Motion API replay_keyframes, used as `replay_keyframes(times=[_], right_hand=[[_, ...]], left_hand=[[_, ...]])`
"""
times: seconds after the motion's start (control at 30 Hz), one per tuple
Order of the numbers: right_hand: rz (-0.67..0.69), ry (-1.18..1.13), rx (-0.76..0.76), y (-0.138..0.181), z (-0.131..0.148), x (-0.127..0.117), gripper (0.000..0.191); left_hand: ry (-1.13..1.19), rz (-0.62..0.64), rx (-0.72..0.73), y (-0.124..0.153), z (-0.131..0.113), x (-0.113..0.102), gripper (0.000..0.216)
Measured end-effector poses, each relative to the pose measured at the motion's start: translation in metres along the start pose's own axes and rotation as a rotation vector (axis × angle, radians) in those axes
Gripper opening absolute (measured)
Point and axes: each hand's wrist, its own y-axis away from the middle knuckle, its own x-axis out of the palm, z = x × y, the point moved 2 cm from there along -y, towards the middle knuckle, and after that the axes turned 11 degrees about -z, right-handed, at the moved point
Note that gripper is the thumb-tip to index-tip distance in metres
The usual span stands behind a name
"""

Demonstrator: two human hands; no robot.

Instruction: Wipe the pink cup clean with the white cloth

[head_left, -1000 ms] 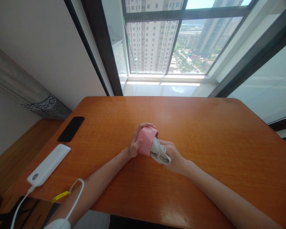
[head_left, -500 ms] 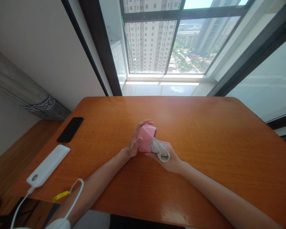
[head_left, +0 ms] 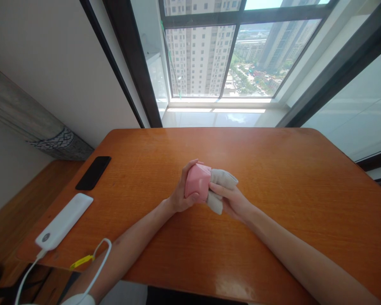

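A small pink faceted cup-like container [head_left: 198, 182] is held above the middle of the table, its far side hidden. My left hand [head_left: 183, 190] wraps round it from the left, thumb across the near side. Against its right side a light grey cloth [head_left: 224, 178] is bunched, with one fold sticking out to the right and another hanging lower. My right hand [head_left: 233, 199] is closed on the cloth, its fingers pressing it to the container. Whether part of the cloth lies inside the container I cannot tell.
On the left of the wooden table [head_left: 292, 169] lie a black phone [head_left: 93, 173] and a white power bank [head_left: 64, 221] with a white cable [head_left: 28, 271]. A yellow tag [head_left: 81, 262] on a cord sits by my left forearm. A window [head_left: 203, 61] is beyond.
My right hand has shifted right and turned, and the cloth now spreads out in two folds beside the container. The left hand keeps its hold, the container slightly turned and a little further right.
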Motion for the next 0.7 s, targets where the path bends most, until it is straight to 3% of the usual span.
replay_keyframes(times=[0.07,0.13,0.23,0.3,0.37,0.5,0.57,0.63,0.7], right_hand=[[0.055,0.197,-0.107,0.000,0.004,-0.004,0.037],[0.168,0.459,-0.303,-0.001,0.011,-0.005,0.019],[0.420,0.772,-0.683,0.001,0.021,0.000,0.028],[0.487,0.834,-0.819,0.003,0.023,0.003,0.031],[0.422,0.752,-0.723,0.003,0.021,0.006,0.031],[0.071,0.283,-0.165,0.004,0.006,0.006,0.013],[-0.034,0.117,-0.004,0.005,-0.001,0.005,0.030],[-0.025,0.175,-0.063,0.005,-0.002,0.004,0.027],[0.092,0.419,-0.333,0.004,0.005,0.003,0.011]], left_hand=[[0.076,-0.014,-0.063,0.001,0.001,0.000,0.095],[0.123,-0.017,-0.111,0.001,0.002,-0.001,0.096],[0.163,0.010,-0.173,0.002,0.003,-0.001,0.096],[0.149,0.008,-0.198,0.001,0.002,-0.002,0.094],[0.135,-0.011,-0.199,0.001,0.002,-0.002,0.094],[0.168,-0.015,-0.162,0.002,0.002,-0.001,0.098],[0.161,-0.029,-0.147,0.002,0.002,0.000,0.098],[0.154,-0.041,-0.127,0.003,0.002,0.000,0.098],[0.175,-0.036,-0.113,0.002,0.002,-0.001,0.097]])
